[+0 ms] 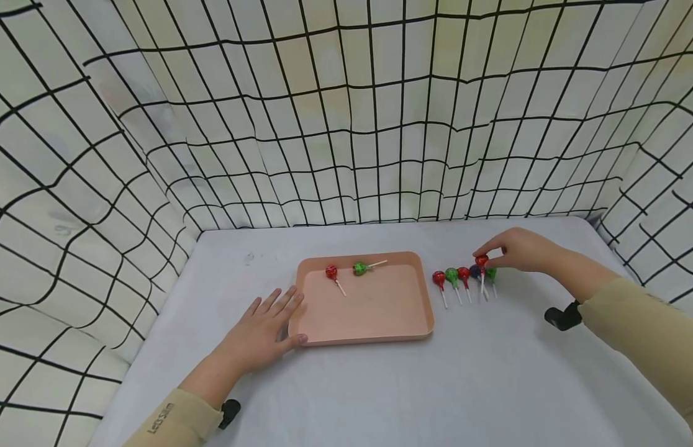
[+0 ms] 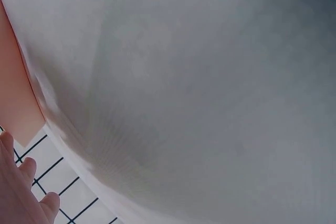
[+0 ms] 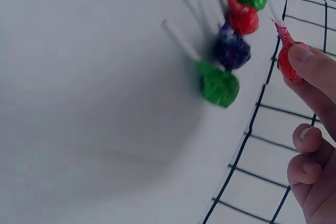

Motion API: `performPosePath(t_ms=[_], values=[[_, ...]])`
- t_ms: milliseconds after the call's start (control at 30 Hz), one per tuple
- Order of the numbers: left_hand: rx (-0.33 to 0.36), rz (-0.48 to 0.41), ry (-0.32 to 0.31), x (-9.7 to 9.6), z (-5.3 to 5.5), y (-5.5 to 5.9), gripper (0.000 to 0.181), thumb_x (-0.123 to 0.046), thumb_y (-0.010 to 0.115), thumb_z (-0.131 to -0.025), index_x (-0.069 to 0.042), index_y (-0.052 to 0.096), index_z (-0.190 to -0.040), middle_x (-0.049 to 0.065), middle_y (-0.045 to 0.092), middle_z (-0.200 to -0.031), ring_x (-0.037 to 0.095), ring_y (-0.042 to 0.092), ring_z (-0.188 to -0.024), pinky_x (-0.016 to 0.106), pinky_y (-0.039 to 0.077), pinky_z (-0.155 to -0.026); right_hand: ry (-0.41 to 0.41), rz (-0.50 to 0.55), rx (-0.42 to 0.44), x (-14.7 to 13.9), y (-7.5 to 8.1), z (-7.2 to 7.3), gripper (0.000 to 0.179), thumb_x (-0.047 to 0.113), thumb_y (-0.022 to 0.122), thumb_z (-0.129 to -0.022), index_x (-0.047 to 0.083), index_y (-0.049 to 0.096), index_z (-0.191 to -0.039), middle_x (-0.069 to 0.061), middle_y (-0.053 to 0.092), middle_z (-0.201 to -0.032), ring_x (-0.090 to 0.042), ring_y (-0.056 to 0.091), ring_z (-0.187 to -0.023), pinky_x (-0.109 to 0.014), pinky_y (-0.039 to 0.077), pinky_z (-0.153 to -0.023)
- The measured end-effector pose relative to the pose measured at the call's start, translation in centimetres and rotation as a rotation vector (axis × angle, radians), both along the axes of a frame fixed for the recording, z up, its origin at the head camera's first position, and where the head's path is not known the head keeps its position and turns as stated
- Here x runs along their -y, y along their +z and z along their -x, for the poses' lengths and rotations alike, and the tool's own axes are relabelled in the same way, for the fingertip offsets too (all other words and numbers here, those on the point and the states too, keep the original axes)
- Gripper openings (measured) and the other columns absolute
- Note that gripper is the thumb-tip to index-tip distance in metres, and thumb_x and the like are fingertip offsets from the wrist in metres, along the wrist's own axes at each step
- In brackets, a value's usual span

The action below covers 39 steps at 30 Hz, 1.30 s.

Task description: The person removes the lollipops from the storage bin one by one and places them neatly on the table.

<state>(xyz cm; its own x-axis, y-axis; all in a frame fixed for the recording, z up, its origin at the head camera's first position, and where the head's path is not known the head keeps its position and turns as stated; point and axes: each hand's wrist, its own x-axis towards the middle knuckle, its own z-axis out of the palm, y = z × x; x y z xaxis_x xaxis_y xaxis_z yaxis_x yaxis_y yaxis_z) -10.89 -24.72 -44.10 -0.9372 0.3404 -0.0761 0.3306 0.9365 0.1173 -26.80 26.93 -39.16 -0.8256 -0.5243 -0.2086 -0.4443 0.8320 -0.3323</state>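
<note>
My right hand (image 1: pixel 520 249) pinches a red lollipop (image 3: pixel 287 59) by its wrapped head between thumb and forefinger, the stick pointing away from the palm. Below it, a row of lollipops lies on the white table: a green lollipop (image 3: pixel 219 86), a dark purple lollipop (image 3: pixel 232 50), and several red and green ones further left. My left hand (image 1: pixel 262 338) has its fingers spread at the left edge of a pink tray (image 1: pixel 380 310). Inside the tray lie a red lollipop (image 1: pixel 331 272) and a green lollipop (image 1: pixel 360 268), both toward its back.
The white-covered table (image 1: pixel 492 385) is enclosed at the back and sides by white walls with a black grid (image 1: pixel 402 124). Each wrist wears a small black device, such as the one on the right wrist (image 1: pixel 563 316).
</note>
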Motion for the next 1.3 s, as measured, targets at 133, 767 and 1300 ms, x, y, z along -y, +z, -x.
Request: performPosePath(t_ms=[133, 767, 1300], values=[[0.005, 0.003, 0.004, 0.0, 0.0, 0.0, 0.087, -0.072, 0.046, -0.091, -0.021, 0.025, -0.159, -0.002, 0.016, -0.166, 0.030, 0.016, -0.151, 0.058, 0.014, -0.119, -0.007, -0.010, -0.026, -1.7, -0.2, -0.1, 0.033, 0.028, 0.077, -0.087, 0.019, 0.075, -0.119, -0.004, 0.071, -0.114, -0.020, 0.056, -0.088, -0.031, 0.050, -0.068], [0.006, -0.007, -0.002, 0.1, 0.1, -0.3, 0.088, -0.074, 0.044, -0.091, -0.022, 0.024, -0.159, -0.002, 0.015, -0.166, 0.030, 0.015, -0.151, 0.058, 0.013, -0.119, -0.068, -0.038, 0.048, -5.0, -3.0, 0.9, 0.029, 0.021, 0.075, -0.088, 0.013, 0.075, -0.116, -0.016, 0.069, -0.118, -0.042, 0.058, -0.115, -0.061, 0.046, -0.096], [0.006, 0.000, -0.006, 0.1, 0.1, -0.2, 0.088, -0.075, 0.042, -0.091, -0.022, 0.024, -0.159, -0.002, 0.015, -0.166, 0.030, 0.016, -0.151, 0.058, 0.013, -0.119, -0.120, 0.031, 0.080, -5.4, -2.6, 0.8, 0.037, 0.025, 0.073, -0.091, 0.010, 0.070, -0.124, -0.020, 0.066, -0.122, -0.045, 0.053, -0.118, -0.061, 0.048, -0.093]])
